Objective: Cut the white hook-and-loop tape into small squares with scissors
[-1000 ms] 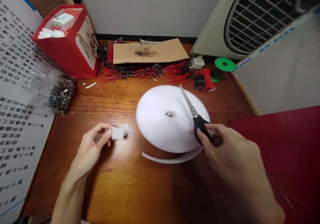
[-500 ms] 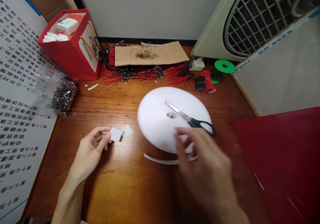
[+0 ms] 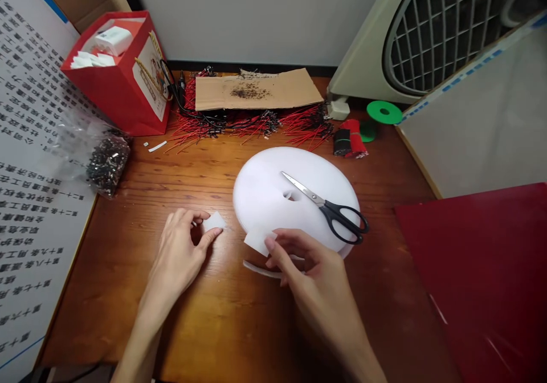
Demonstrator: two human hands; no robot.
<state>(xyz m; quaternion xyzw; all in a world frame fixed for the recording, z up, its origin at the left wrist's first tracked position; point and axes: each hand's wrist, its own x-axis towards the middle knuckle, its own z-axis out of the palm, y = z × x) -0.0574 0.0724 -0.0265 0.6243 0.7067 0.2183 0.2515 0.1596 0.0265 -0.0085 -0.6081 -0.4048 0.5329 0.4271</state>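
My left hand (image 3: 183, 252) had its thumb and forefinger at the edges of a small white square (image 3: 215, 221), to the left of the big white roll (image 3: 265, 200) on the desk (image 3: 222, 326); whether I gripped it or only touched it, I cannot tell. My right hand (image 3: 316, 274) pinched a white piece (image 3: 257, 240) between thumb and fingers, at the roll's near left edge. The scissors (image 3: 320, 203) lay on top of the roll, blades closed and pointing to its far side, black handles at its right edge. A thin white strip (image 3: 261, 270) curved along the near side of the roll, partly hidden by my right hand.

Beyond the roll, a piece of cardboard (image 3: 256, 91) with dark specks sat on red wires (image 3: 188, 129). Black and red bundles (image 3: 351, 139) lay beyond its right side — a green spool (image 3: 384, 112) just past them. Far to the roll's left stood a red bag (image 3: 115, 86) — nearer me, a clear bag of dark bits (image 3: 106, 163).
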